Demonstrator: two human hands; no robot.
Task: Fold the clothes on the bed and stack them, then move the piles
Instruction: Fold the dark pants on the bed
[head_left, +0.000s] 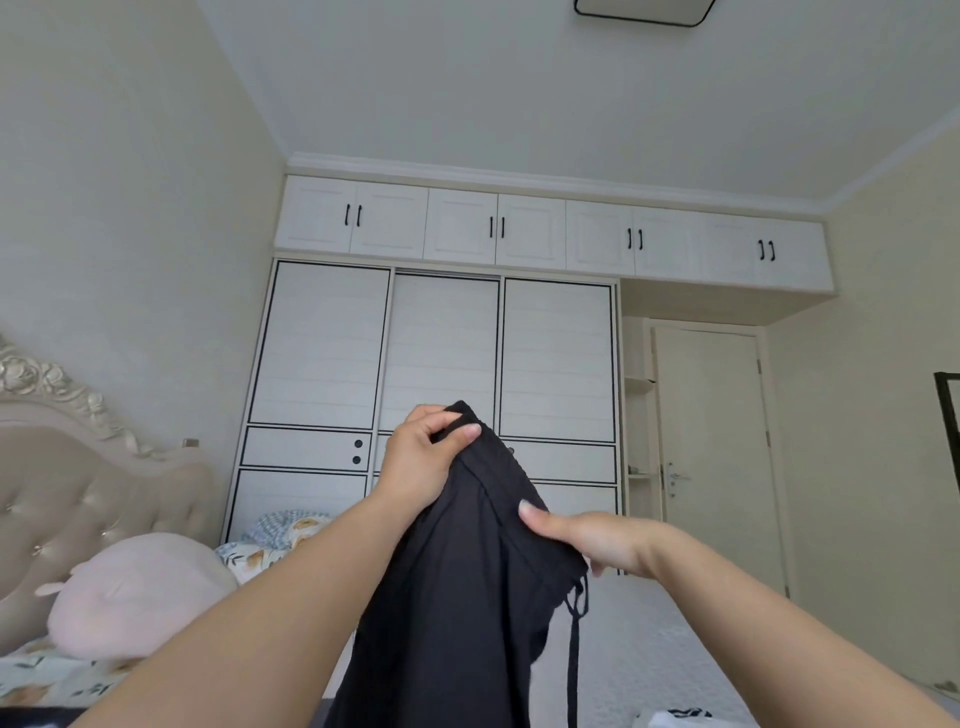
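A black garment (467, 582) is held up above the bed (639, 634), its waistband edge pinched at the top corner by the left hand (421, 457) and clamped lower by the right hand (587, 540). Its drawstring (574, 654) hangs free. A pink pillow (135, 592) lies near the headboard (78, 467).
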